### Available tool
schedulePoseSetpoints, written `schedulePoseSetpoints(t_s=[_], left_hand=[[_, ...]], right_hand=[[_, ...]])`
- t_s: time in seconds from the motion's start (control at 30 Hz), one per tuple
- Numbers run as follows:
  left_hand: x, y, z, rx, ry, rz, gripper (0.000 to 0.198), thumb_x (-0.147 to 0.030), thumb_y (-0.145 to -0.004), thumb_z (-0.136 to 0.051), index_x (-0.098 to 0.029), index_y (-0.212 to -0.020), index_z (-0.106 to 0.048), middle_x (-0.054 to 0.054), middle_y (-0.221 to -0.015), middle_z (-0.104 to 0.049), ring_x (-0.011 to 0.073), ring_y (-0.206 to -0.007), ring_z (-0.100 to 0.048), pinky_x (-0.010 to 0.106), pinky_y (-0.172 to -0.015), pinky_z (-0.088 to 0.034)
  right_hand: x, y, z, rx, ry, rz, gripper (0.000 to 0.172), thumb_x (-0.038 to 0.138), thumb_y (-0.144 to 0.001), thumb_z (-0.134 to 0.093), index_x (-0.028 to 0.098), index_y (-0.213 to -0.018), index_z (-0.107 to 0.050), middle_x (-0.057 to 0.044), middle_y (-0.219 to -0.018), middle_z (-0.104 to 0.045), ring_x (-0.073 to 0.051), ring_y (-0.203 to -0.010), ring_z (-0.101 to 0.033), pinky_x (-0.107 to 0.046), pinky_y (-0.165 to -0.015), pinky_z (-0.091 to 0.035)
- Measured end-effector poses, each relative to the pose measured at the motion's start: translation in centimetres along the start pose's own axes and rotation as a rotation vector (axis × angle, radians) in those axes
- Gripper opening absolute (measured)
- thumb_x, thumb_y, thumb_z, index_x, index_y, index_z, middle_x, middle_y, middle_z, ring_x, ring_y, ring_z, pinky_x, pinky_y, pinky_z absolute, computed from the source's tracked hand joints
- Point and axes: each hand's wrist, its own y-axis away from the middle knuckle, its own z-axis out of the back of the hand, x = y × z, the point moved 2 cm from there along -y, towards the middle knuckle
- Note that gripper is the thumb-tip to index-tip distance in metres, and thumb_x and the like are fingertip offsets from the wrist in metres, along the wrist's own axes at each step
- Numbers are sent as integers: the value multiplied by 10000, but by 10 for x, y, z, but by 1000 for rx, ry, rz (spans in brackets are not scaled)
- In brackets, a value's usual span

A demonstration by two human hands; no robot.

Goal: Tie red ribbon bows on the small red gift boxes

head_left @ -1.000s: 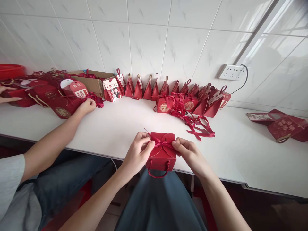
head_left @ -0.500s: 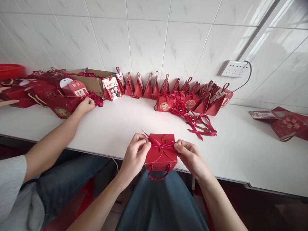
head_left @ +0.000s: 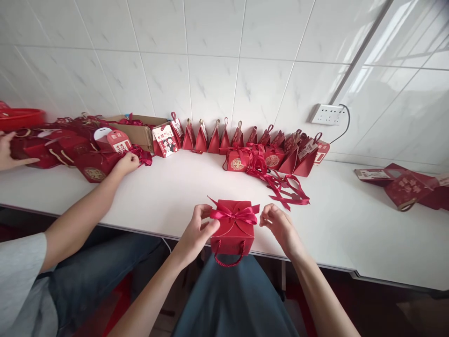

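Observation:
A small red gift box (head_left: 232, 239) sits at the table's front edge, its twisted cord handle (head_left: 229, 264) hanging toward me. Across its petal-fold top lies a tied red ribbon bow (head_left: 235, 214), with loops spread to both sides. My left hand (head_left: 198, 230) is at the box's left side, thumb against the box near the bow's left loop, fingers apart from the thumb. Just off the right loop, my right hand (head_left: 278, 224) hovers with fingers loosely bent and nothing visible in them.
Loose red ribbons (head_left: 293, 192) lie behind the box. Red triangular boxes (head_left: 201, 140) line the wall. At left, a co-worker's hand (head_left: 126, 163) is among red boxes, near an open carton (head_left: 140, 133). More red packages (head_left: 409, 187) lie right, below a power strip (head_left: 328, 114).
Both my hands have let go of the bow's loops, the right one moving off to the right. The bow now shows fuller loops. The view has tilted up slightly.

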Motion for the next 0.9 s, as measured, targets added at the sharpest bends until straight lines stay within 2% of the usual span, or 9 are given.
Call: schedulePoseSetpoints(t_s=[0.07, 0.17, 0.23, 0.33, 0.37, 0.4, 0.53, 0.7, 0.9], left_hand=[[0, 2, 3, 133, 7, 21, 587, -476, -757, -653, -235, -1222, -388, 134, -1304, -485, 255, -1159, -551, 359, -860, -531], [-1, -6, 10, 262, -21, 13, 598, -416, -770, -660, -270, -1280, -383, 122, -1373, -453, 257, -1266, -479, 376, -950, -498], [0, -17, 20, 93, -108, -26, 566, -402, -760, -662, -260, -1254, -425, 121, -1382, -446, 276, -1289, -452, 423, -1008, -451], [-1, -28, 38, -404, -232, -105, 491, -395, -756, -636, -237, -1185, -457, 123, -1383, -427, 294, -1323, -398, 484, -1072, -358], [-1, -29, 41, -498, -225, -122, 445, -400, -774, -605, -235, -1161, -462, 123, -1372, -437, 288, -1325, -395, 481, -1072, -354], [-2, -28, 42, -525, -202, -130, 401, -408, -796, -572, -235, -1142, -467, 123, -1360, -452, 278, -1322, -401, 466, -1063, -366], [-11, -17, 29, -366, -182, -127, 346, -452, -820, -531, -226, -1082, -514, 115, -1295, -528, 255, -1276, -460, 408, -1018, -415], [-22, -7, 9, -205, -330, -81, 333, -484, -811, -544, -199, -982, -553, 59, -936, -638, 201, -916, -626, 340, -827, -500], [-30, 0, 0, -116, -361, -112, 308, -403, -849, -522, -209, -1087, -509, -21, -704, -567, 140, -684, -578, 256, -657, -474]], right_hand=[[-3, 2, 2, -14, -32, 12, 414, 610, -851, -476, 221, -972, -549, -66, -972, -602, -218, -939, -589, -368, -804, -490], [1, 13, -4, 66, 52, -17, 506, 603, -877, -452, 253, -1242, -468, -94, -1200, -589, -235, -1120, -566, -419, -952, -444], [10, 24, -7, 49, 170, -21, 492, 589, -885, -454, 246, -1236, -475, -83, -1110, -646, -231, -1040, -615, -416, -942, -451], [24, 38, -2, -65, 259, 10, 451, 596, -901, -390, 198, -1009, -572, -33, -673, -666, -224, -728, -652, -410, -832, -488], [27, 40, 1, -113, 278, 20, 461, 603, -900, -377, 192, -913, -586, -21, -576, -626, -218, -658, -630, -398, -788, -494], [28, 40, 4, -162, 304, 26, 471, 610, -892, -380, 191, -834, -587, -18, -533, -597, -211, -621, -608, -379, -741, -496], [22, 32, 11, -261, 402, 44, 431, 600, -849, -476, 191, -768, -585, -40, -678, -610, -192, -665, -585, -307, -622, -483], [8, 22, -4, -116, 396, 72, 410, 563, -855, -496, 192, -1018, -561, -109, -1094, -611, -220, -927, -594, -351, -747, -512], [9, 7, -13, -135, 317, -30, 562, 632, -857, -409, 185, -1193, -470, -136, -1134, -579, -232, -979, -578, -369, -741, -511]])
